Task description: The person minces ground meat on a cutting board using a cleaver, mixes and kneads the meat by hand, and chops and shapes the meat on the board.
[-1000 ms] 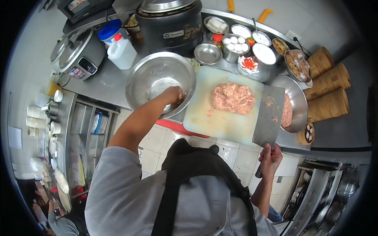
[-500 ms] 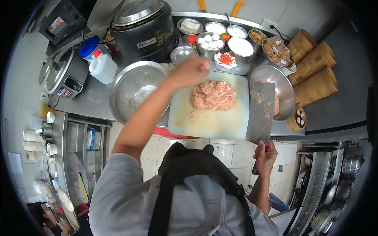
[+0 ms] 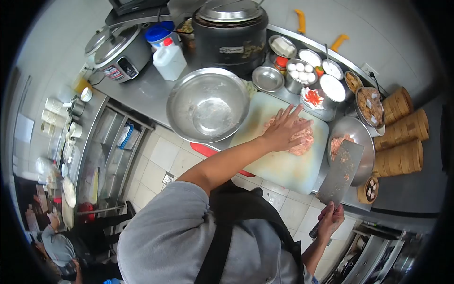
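Observation:
My left hand (image 3: 285,130) is over the mound of minced meat (image 3: 304,143), fingers spread and palm down, seemingly touching it and hiding much of it. Under the meat lies a pale cutting board (image 3: 265,166). A wide-bladed cleaver (image 3: 341,174) is in my right hand (image 3: 330,220), held by its dark handle at the board's right side. Bits of meat cling to the blade. Partly behind the cleaver stands a steel bowl (image 3: 363,138) with more minced meat (image 3: 340,143) inside.
Left of the board sits a large steel bowl (image 3: 182,106). Behind are white eggs (image 3: 301,72), sliced red peppers (image 3: 313,98) and a black soup kettle (image 3: 230,40). Bamboo steamers (image 3: 402,158) line the right. Another person (image 3: 61,246) is at lower left.
My left hand has come down from above the board's far edge onto the meat, its fingers now spread. The view has turned leftward. My right hand still grips the cleaver.

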Tool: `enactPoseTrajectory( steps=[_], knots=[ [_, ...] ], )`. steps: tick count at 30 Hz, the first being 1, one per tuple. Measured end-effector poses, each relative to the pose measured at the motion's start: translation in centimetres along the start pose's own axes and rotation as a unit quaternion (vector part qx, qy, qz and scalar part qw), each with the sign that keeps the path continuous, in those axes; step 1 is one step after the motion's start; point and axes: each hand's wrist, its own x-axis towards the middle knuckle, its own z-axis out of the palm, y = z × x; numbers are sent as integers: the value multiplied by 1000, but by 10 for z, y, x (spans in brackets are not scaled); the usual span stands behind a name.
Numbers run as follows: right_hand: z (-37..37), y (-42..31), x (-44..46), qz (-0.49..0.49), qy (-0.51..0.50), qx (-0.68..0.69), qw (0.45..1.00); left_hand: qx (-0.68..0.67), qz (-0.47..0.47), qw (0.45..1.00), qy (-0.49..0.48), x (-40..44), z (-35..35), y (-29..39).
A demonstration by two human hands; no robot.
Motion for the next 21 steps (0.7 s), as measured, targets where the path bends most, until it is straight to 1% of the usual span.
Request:
enactPoseTrajectory(
  steps=[1, 3, 6, 7, 10, 12, 14, 17, 19, 20, 21],
  knots=[
    [3, -2, 3, 2, -5, 5, 1000, -79, -39, 995, 37, 0, -2, -7],
    [8, -7, 9, -3, -18, 9, 1000, -235, -109, 959, 114, 4, -2, -30],
    [19, -13, 15, -19, -43, 9, 999, -252, -186, 921, 233, -4, -6, -66],
    [22, -15, 17, -22, -52, 8, 998, -287, -212, 903, 242, -10, -11, -69],
    [30, -19, 15, -21, -66, 22, 997, -243, -176, 936, 185, -28, -24, -84],
    [36, -27, 13, 3, -57, 0, 998, -250, -197, 929, 189, -36, -34, -99],
    [40, -27, 13, 7, -72, -2, 997, -238, -175, 940, 172, -42, -52, -113],
    [46, -31, 14, 38, -64, -6, 997, -241, -180, 940, 162, -43, -61, -121],
    [47, -29, 16, 1, -49, -43, 998, -246, -177, 942, 148, -34, -59, -109],
    [48, -29, 18, -20, -44, -62, 997, -246, -157, 953, 84, -24, -51, -101],
    [49, -39, 15, 9, -53, -13, 998, -245, -136, 960, 23, -10, -38, -88]
  ],
)
